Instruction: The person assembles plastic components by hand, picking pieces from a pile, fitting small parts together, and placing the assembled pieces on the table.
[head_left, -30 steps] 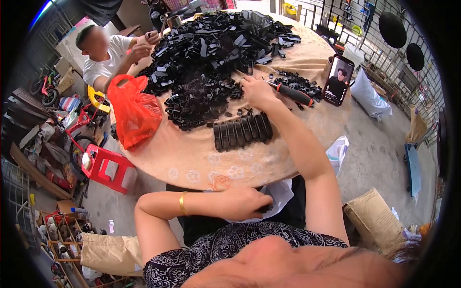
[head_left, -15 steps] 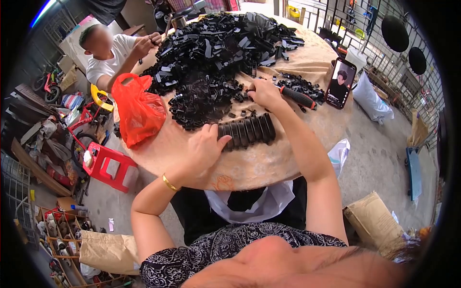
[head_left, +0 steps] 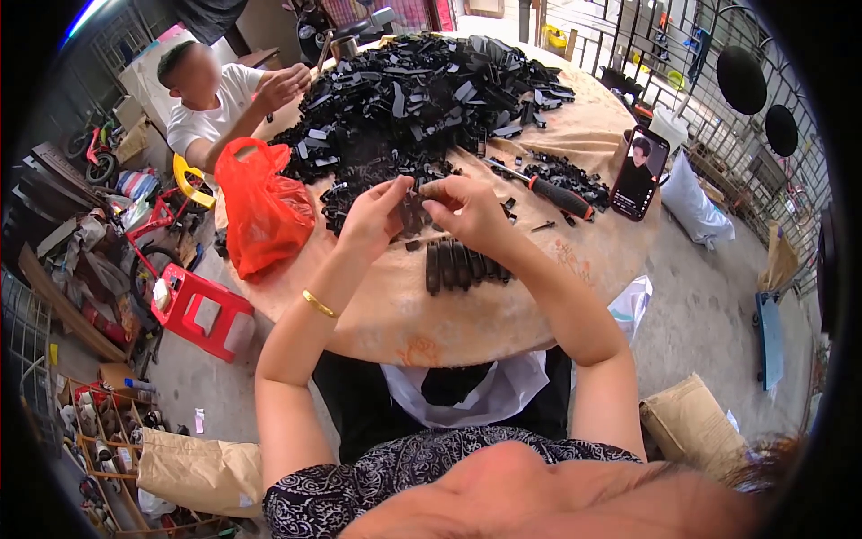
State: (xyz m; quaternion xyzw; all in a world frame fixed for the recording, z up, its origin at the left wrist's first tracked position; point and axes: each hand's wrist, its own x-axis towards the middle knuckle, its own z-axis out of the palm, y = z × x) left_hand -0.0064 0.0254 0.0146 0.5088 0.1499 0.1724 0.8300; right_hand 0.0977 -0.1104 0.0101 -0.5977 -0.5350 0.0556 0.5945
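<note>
My left hand and my right hand are raised close together over the near part of the table. A dark plastic piece sits between them, pinched in my left fingers. The fingertips of my right hand close at its other side; whether they grip it or a smaller part is too small to tell. Just below my right hand lies a row of black ribbed plastic parts, set side by side. Beyond my hands rises a large heap of black plastic parts, with a pile of small black clips nearer me.
A screwdriver with a black and red handle lies to the right, beside a propped-up phone. At the left edge of the cloth-covered table stands a red plastic bag. A co-worker in white sits at the far left.
My left hand has left the row of parts and risen with a dark piece. My right hand has come from beside the screwdriver to meet it. The row looks shorter.
</note>
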